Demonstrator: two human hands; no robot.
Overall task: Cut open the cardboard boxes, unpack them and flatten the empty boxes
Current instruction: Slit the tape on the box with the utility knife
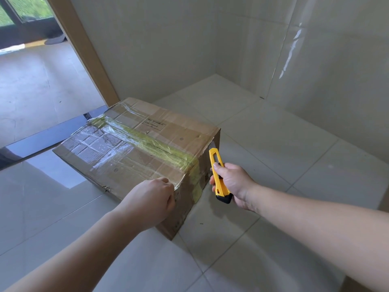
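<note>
The left hand [152, 200] lies on the near top corner of the cardboard box [134, 157], knuckles up, with its fingers curled down over the top edge onto the near end face. The fingertips press against the cardboard and the wrinkled tape there; how far they are spread cannot be told, since the back of the hand hides them.

The right hand [231, 182] holds a yellow utility knife [217, 175] with a black butt cap. The fingers are wrapped tightly round the handle, pressed together, and the thumb sits on top near the slider. The knife points up and away, its tip close to the box's right near edge, just beside the cardboard; whether a blade is out or touching the box cannot be told.

The box sits closed on a pale tiled floor [273, 148], near a corner of tiled walls and beside a wooden door frame [84, 49]. A strip of yellowish tape [147, 142] runs along the top seam and down the near end, with clear tape crossing the left part of the lid.

A small printed rectangle [154, 124] with lines of text sits on the top panel toward the far side; the writing is too small to read. Two small round printed marks on the lid are also unreadable.
</note>
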